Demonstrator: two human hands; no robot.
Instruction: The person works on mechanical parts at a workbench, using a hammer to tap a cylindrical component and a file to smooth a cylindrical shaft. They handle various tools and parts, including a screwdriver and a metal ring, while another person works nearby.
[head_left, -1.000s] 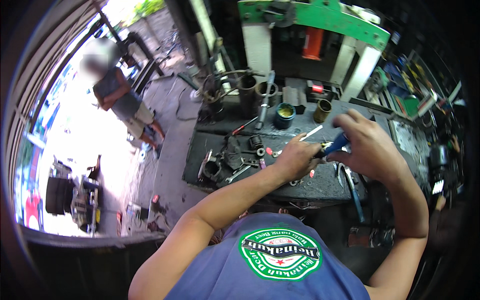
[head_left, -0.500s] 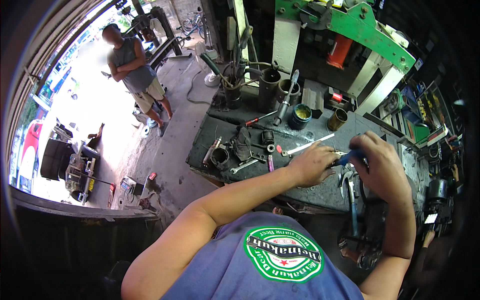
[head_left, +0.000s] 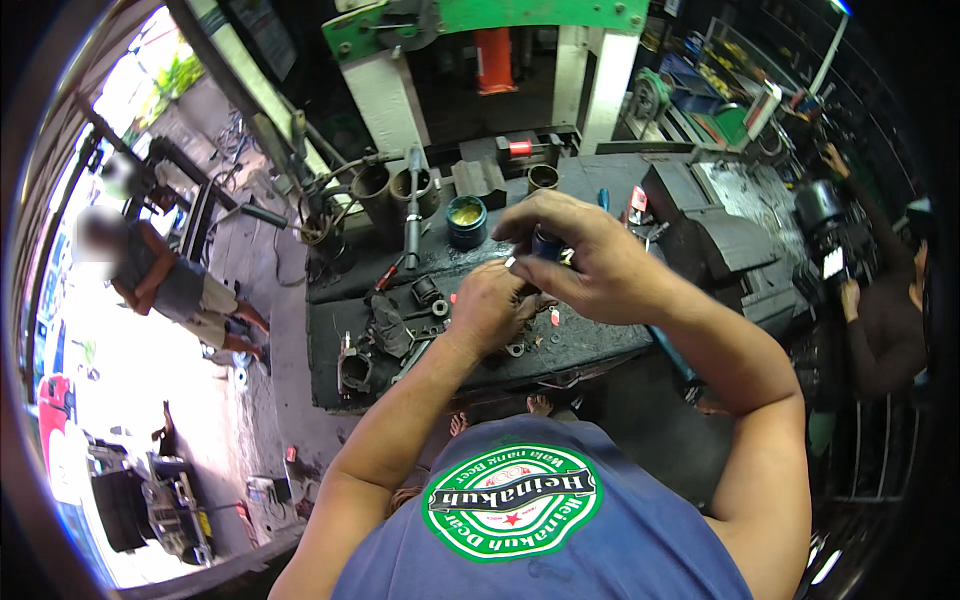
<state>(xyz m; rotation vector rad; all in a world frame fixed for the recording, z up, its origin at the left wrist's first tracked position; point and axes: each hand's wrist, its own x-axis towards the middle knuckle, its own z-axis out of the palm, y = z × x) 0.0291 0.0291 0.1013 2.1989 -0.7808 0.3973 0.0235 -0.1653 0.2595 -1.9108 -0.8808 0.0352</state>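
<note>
My left hand (head_left: 490,308) is closed over the middle of the dark workbench (head_left: 600,345), its fingers curled. What they hold, if anything, is hidden. My right hand (head_left: 598,262) arches just above it, with fingers curled around a dark blue, rounded object (head_left: 546,244) that is mostly covered by the hand. A small pale tip (head_left: 511,262) shows between the hands; which hand it belongs to cannot be told. Left of my left hand lie a sooty dark metal part (head_left: 387,322), a wrench (head_left: 412,360) and a socket (head_left: 426,291). An open jar of yellowish grease (head_left: 466,220) stands beyond my hands.
Metal cups with tools (head_left: 372,190) stand at the far left of the bench. Behind rises a green and white press frame (head_left: 385,105). Dark curved metal plates (head_left: 725,235) lie at right. A person (head_left: 165,265) stands at left; another person's arm (head_left: 885,330) shows at far right.
My view has turned to the right, so the bench and the standing person sit further left. My hands have come closer together, the right one now over the left.
</note>
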